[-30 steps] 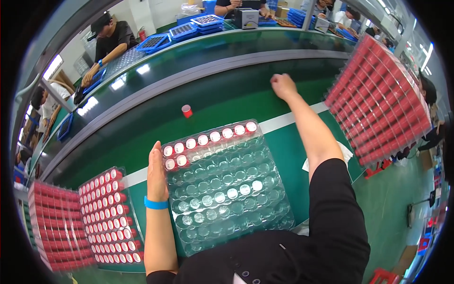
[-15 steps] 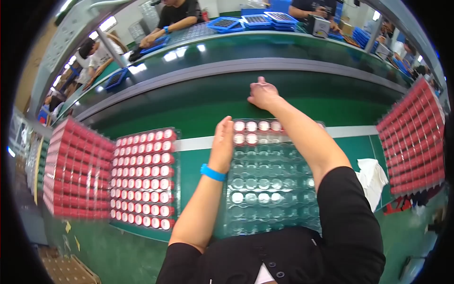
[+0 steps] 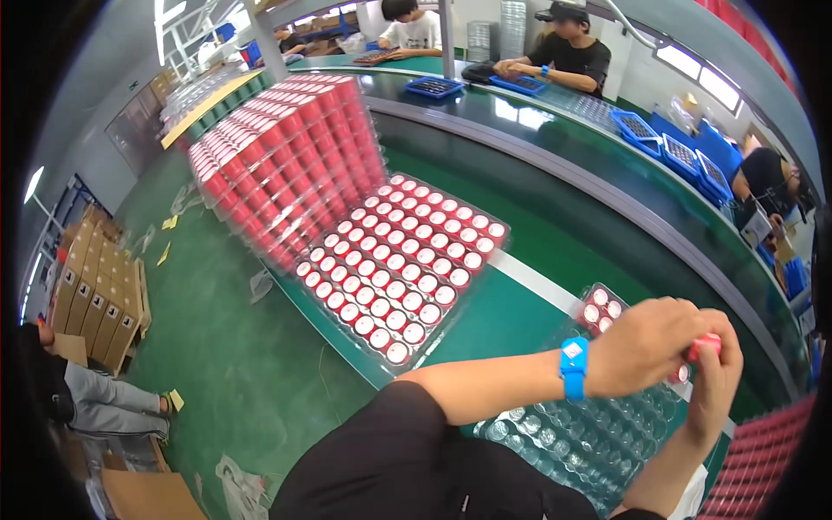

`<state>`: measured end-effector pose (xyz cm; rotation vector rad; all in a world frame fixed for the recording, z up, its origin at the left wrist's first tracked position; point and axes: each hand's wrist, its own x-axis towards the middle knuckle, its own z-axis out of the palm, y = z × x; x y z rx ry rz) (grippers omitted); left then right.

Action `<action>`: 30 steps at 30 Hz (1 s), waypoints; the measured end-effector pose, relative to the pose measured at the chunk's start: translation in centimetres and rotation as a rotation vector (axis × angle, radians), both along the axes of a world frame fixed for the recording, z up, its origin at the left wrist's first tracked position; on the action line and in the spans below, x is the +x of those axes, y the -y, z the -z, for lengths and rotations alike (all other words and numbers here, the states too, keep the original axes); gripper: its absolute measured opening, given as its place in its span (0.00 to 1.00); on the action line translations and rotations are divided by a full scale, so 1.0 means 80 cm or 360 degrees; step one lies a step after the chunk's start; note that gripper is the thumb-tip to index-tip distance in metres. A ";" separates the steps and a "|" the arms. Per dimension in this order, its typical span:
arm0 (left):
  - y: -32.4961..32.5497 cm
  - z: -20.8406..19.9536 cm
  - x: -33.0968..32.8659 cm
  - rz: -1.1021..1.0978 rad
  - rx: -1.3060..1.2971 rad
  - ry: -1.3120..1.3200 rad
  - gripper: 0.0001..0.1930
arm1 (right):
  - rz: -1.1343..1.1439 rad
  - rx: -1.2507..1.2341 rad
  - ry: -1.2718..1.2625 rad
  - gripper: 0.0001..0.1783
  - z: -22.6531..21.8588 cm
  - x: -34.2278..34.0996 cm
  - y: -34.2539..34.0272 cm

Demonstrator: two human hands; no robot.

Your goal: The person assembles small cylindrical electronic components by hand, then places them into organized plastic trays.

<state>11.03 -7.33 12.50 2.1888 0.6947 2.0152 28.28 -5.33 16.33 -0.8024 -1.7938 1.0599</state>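
My left hand [image 3: 643, 347], with a blue band at its wrist, curls closed over the far end of a clear plastic tray [image 3: 598, 438]. Its fingertips are hidden from sight. Against it, my right hand [image 3: 726, 368] pinches a small red cylinder [image 3: 705, 347] between thumb and fingers. Beneath the hands, the tray holds several red cylinders with white round tops [image 3: 601, 297] in its far cups. Many nearer cups show no cylinder. To the left lies a tray full of the same cylinders [image 3: 395, 289].
A tall stack of filled trays [image 3: 277, 156] stands at the left end of the green table, and another stack [image 3: 767, 459] at the lower right. Beyond a grey rail [image 3: 555, 160], co-workers sit with blue trays [image 3: 635, 126]. Cartons [image 3: 95, 286] stand on the floor.
The view has swung left. My right hand, earlier stretched beyond the tray, now meets my left hand with a red cylinder between its fingers. My left hand has left the tray's left edge.
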 end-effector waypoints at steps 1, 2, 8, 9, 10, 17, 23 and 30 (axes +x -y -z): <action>0.005 -0.005 0.004 -0.0010 0.0005 -0.0004 0.24 | -0.0063 0.0016 -0.0058 0.11 -0.001 0.010 0.008; 0.012 -0.012 0.005 0.0037 -0.0069 -0.0053 0.24 | -0.0129 0.0036 -0.0118 0.12 -0.004 0.019 0.015; 0.028 -0.025 -0.024 0.0626 -0.0874 0.0042 0.21 | -0.0039 0.0128 -0.0181 0.20 0.023 0.063 0.016; 0.025 -0.022 -0.023 0.0639 -0.0888 0.0051 0.21 | -0.0028 0.0113 -0.0172 0.20 0.026 0.068 0.015; 0.022 -0.021 -0.024 0.0629 -0.0858 0.0138 0.20 | -0.0013 0.0091 -0.0182 0.19 0.024 0.067 0.012; 0.015 -0.022 -0.028 0.0694 -0.0952 0.0205 0.21 | -0.0016 0.0088 -0.0147 0.17 0.024 0.056 0.013; 0.019 -0.023 -0.029 0.0672 -0.1012 0.0132 0.22 | 0.0009 0.0146 -0.0095 0.17 0.021 0.051 0.021; 0.022 -0.024 -0.028 0.0638 -0.0992 0.0096 0.22 | -0.0021 0.0169 -0.0067 0.16 0.017 0.052 0.024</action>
